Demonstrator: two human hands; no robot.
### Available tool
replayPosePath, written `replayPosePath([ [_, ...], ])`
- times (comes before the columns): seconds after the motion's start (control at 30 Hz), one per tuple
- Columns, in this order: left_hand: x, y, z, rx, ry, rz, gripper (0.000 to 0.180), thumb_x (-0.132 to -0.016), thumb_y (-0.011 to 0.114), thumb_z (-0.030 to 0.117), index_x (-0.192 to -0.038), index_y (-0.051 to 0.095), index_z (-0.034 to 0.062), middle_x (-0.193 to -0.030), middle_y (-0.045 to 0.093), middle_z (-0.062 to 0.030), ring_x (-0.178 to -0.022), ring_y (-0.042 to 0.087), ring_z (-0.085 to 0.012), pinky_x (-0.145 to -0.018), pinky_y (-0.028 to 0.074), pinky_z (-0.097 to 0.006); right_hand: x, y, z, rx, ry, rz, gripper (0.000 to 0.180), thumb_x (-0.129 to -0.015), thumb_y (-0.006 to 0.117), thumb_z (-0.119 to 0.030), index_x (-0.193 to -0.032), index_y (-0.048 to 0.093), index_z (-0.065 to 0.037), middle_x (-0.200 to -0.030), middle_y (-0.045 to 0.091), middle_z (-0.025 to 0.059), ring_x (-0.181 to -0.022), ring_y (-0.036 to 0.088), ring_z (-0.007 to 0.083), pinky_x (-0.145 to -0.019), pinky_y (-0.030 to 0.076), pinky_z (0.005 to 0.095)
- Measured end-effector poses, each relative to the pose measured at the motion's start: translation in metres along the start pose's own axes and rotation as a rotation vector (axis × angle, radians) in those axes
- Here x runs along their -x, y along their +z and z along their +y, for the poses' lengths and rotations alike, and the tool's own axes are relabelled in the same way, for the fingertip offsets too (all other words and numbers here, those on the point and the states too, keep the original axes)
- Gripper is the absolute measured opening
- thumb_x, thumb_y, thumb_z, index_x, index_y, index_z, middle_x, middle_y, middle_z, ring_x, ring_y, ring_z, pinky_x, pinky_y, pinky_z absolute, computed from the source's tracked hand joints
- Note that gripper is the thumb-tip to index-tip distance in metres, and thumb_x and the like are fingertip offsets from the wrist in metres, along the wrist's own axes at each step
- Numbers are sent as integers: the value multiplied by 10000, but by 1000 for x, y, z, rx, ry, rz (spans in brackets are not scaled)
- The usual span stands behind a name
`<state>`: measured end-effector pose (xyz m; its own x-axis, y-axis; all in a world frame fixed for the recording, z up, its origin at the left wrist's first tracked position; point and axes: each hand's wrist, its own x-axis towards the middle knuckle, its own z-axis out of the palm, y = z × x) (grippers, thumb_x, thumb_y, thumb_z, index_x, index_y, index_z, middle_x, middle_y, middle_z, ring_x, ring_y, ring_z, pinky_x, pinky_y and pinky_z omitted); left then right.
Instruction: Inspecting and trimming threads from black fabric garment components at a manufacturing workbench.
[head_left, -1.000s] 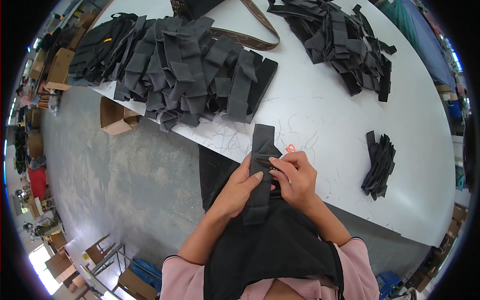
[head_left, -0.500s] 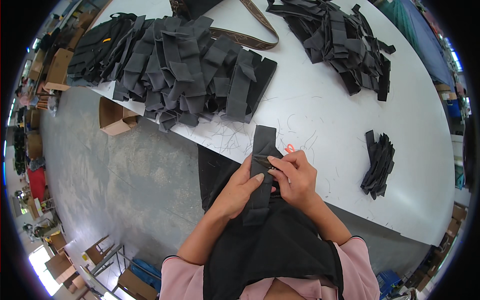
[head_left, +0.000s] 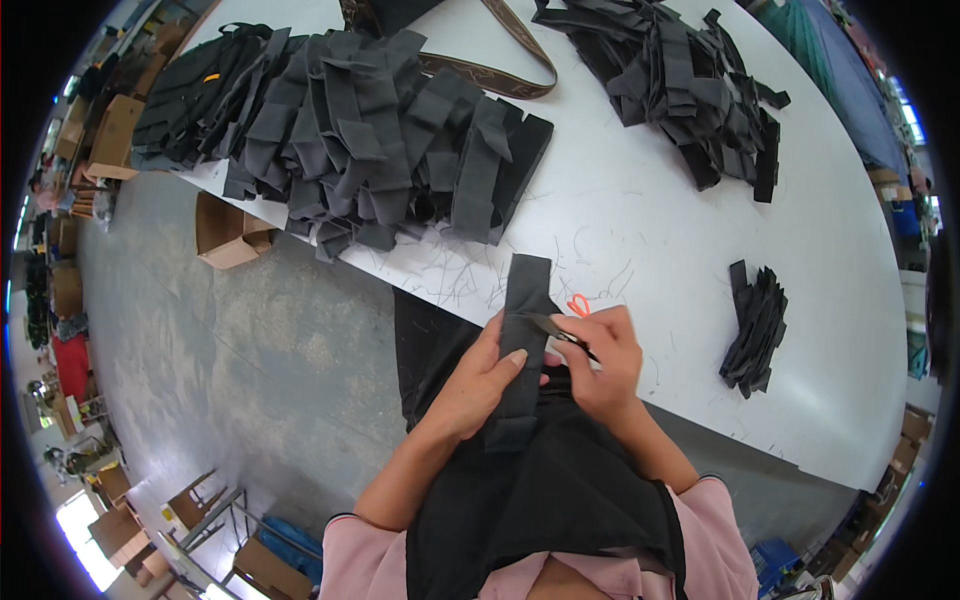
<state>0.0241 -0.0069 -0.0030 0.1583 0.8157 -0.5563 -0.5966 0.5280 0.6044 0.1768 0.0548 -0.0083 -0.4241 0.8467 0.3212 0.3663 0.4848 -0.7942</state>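
Note:
A black fabric strip hangs upright at the table's near edge, with my left hand closed around its middle, thumb across the front. My right hand grips a pair of thread snips, their pointed blades close to the strip's right edge and dark handle in the fingers. An orange cord loop shows just above the right hand; what it is tied to is hidden. Beyond the hands lies a large heap of black fabric strips on the white table.
Another black strip pile lies at the far right, with a small bundle nearer. A patterned strap and a black bag rest at the back. Cut threads litter the table. An open cardboard box stands below the table's left edge.
My right hand has drawn slightly right and down with the snips, so their blades now show apart from the strip's middle. The left hand keeps its hold on the strip.

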Motion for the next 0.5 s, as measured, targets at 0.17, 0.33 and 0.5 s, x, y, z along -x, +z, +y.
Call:
replayPosePath([
  [0.17,-3,-5,-8,-12,-1,-27,403,-949,384,54,-1339,289,13,-1138,526,-137,-985,586,-194,-845,510,-329,-6,9,7,-164,185,0,228,-666,718,-6,-873,627,-36,-773,482,34,-624,483,136,-542,403,249],
  [0.33,10,-2,-18,26,31,31,446,-966,449,271,-1291,321,-6,-1115,523,-147,-906,601,-196,-767,524,-313,11,21,6,-301,315,-79,179,-690,724,5,-766,568,-38,-739,422,22,-600,392,95,-517,343,214],
  [0.5,2,-3,-28,-29,-14,202,526,-934,515,380,-1249,330,1,-1037,550,-134,-797,598,-174,-684,531,-296,28,33,6,-432,367,-94,163,-691,715,27,-781,595,-36,-699,435,29,-585,437,118,-519,357,222],
])
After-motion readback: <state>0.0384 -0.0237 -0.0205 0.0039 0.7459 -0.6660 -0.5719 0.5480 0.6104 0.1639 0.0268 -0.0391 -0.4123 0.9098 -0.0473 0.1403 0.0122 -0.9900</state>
